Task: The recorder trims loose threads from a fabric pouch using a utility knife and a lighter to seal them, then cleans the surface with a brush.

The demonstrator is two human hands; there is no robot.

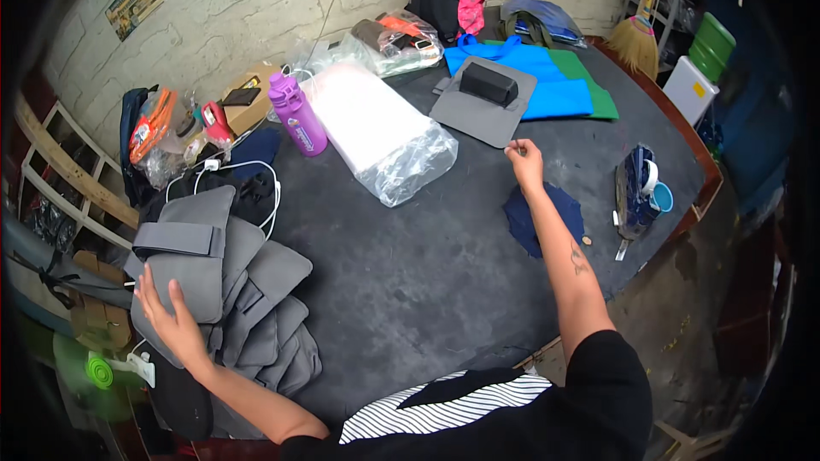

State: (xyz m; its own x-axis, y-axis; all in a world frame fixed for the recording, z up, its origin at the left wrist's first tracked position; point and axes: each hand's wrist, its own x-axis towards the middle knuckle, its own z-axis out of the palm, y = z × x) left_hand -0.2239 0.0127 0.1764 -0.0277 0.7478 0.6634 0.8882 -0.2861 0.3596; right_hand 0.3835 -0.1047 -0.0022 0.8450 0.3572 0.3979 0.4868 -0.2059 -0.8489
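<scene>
A gray panel (484, 122) lies on the far side of a dark table (376, 273), ahead of the person and a little to the right, with a raised black band (489, 84) across its upper part. The right hand (527, 162) reaches out to the panel's nearest corner, its fingers curled together and the fingertips at the edge; whether they pinch the corner or only touch it, I cannot tell.

Well apart, at the near left, a fanned stack (265, 316) of similar gray pieces spreads over the table edge, a gray strap (175, 240) across its top piece. The left hand (175, 324) is over this stack with fingers spread, grasping nothing; whether the palm presses on it is unclear.

The step in hand seems to be placing or picking up the single panel. The next move probably calls for a sure hold on that corner if the panel is to be lifted, or loosened fingers if it is to stay.

Beyond the panel, partly under it, lies a blue bag (555, 94), with a green bag (605, 102) beneath. To the panel's left are a plastic-wrapped white pack (367, 115) and a purple bottle (297, 115). A navy cloth (523, 224) lies flat, partly hidden by the right forearm.
</scene>
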